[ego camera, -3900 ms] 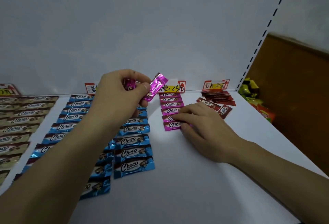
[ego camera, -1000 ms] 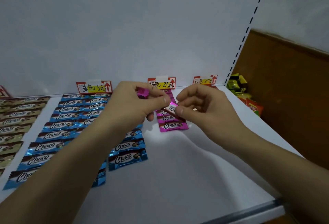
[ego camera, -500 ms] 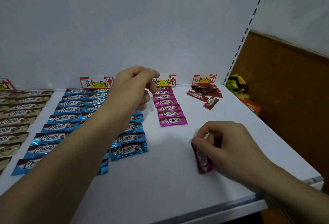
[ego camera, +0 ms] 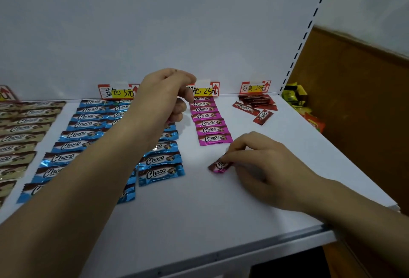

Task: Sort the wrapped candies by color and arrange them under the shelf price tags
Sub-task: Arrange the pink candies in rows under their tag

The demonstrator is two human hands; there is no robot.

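Note:
A column of pink Choco candies (ego camera: 209, 123) lies under the pink price tag (ego camera: 205, 89) on the white shelf (ego camera: 199, 215). My right hand (ego camera: 263, 167) pinches one pink candy (ego camera: 219, 166) against the shelf, a short way below the lowest candy of that column and slanted. My left hand (ego camera: 166, 96) hovers above the gap between the blue and pink candies with its fingers curled; a sliver of pink shows under the palm. Blue candies (ego camera: 88, 123) fill two columns under the blue tag (ego camera: 117, 92).
Gold candies (ego camera: 22, 123) lie at the far left. Red candies (ego camera: 254, 103) sit under the red tag (ego camera: 254, 87), two of them loose and askew. Yellow and orange packets (ego camera: 296, 98) lie beyond the shelf's right upright. The shelf's metal front edge (ego camera: 221, 255) is near me.
My right hand has slid the pink candy up and left toward the foot of the pink column and turned it from upright to slanted. My left hand has stayed where it was.

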